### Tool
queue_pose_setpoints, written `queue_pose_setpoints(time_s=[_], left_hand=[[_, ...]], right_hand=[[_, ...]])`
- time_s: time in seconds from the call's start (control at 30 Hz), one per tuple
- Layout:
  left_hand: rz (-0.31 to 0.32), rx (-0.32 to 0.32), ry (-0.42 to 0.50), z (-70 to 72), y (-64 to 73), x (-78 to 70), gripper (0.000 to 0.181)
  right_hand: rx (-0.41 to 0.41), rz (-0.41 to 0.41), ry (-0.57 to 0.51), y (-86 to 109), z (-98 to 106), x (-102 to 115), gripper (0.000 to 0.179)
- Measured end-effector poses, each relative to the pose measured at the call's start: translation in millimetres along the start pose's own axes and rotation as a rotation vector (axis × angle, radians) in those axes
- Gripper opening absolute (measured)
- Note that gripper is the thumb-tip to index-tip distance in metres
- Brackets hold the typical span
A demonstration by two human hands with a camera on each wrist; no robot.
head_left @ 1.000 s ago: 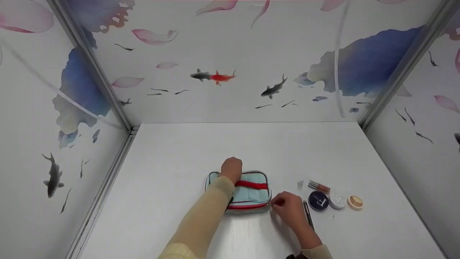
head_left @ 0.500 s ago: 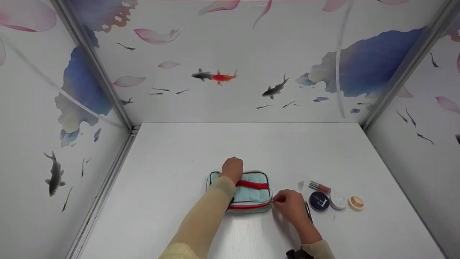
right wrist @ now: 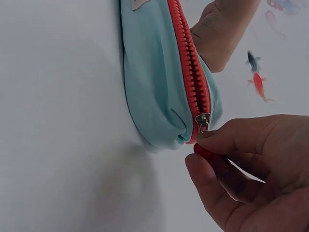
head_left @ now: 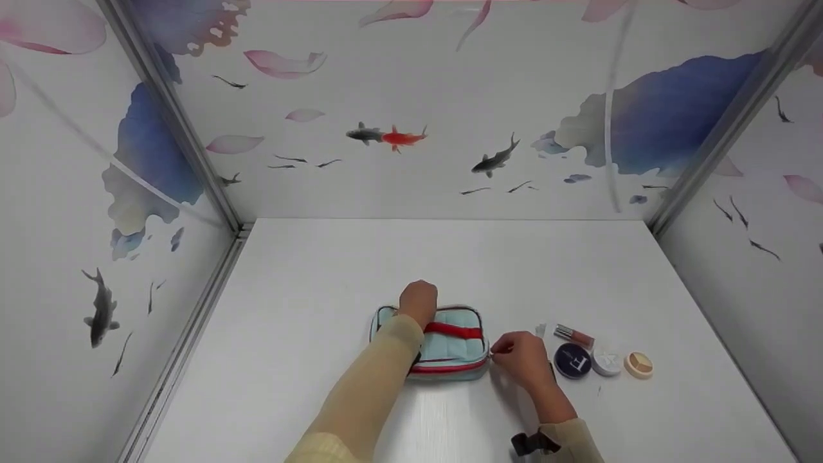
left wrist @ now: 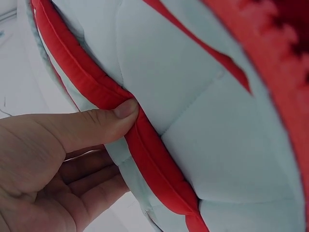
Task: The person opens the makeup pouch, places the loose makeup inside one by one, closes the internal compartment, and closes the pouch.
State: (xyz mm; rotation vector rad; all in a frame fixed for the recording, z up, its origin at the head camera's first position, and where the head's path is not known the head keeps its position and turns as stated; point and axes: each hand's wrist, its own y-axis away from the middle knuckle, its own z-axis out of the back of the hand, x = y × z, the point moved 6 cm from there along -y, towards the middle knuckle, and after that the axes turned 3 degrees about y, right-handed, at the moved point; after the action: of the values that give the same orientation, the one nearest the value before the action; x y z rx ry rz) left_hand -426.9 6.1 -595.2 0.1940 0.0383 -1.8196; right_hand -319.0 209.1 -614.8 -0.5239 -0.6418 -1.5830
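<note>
A light-blue quilted makeup bag (head_left: 453, 348) with red trim lies on the table. My left hand (head_left: 419, 303) reaches over its far side. In the left wrist view, that hand's thumb presses on a red fabric strip (left wrist: 87, 72) of the bag, its fingers tucked behind. At the bag's right end, my right hand (head_left: 526, 363) pinches the red zipper pull (right wrist: 206, 153) between thumb and forefinger. The metal slider (right wrist: 203, 119) sits at the end of the red zipper (right wrist: 187, 58), whose teeth stand parted above it. My left hand's fingertips are hidden.
Right of my hand are a lip gloss tube (head_left: 574, 335), a dark-blue round compact (head_left: 572, 360), a white round case (head_left: 606, 362) and a sectioned cream palette (head_left: 639, 364). A small clear piece (head_left: 541, 330) lies near them. Printed walls enclose the table (head_left: 321, 263).
My right hand has moved slightly away from me along the bag's right end, covering more of a slim dark stick beside it. My left hand stays on the bag.
</note>
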Motion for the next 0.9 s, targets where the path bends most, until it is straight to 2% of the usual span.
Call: queue_pose_setpoints(time_s=[0.13, 0.53, 0.7, 0.9], left_hand=[[0.01, 0.003, 0.004, -1.1, -1.9, 1.7, 0.018], [0.0, 0.009, 0.026, 2.2, 2.0, -0.7, 0.017], [-0.006, -0.011, 0.012, 2.9, 2.7, 0.5, 0.018], [-0.021, -0.025, 0.018, 3.1, 4.2, 0.2, 0.018]], right_hand=[[0.034, -0.026, 0.004, -5.1, -0.5, 0.5, 0.009], [0.056, -0.035, 0.038, -17.2, 4.5, 3.4, 0.006], [0.073, -0.043, 0.042, -21.8, 2.2, 4.5, 0.006], [0.054, -0.031, 0.055, -26.4, 2.2, 3.7, 0.006]])
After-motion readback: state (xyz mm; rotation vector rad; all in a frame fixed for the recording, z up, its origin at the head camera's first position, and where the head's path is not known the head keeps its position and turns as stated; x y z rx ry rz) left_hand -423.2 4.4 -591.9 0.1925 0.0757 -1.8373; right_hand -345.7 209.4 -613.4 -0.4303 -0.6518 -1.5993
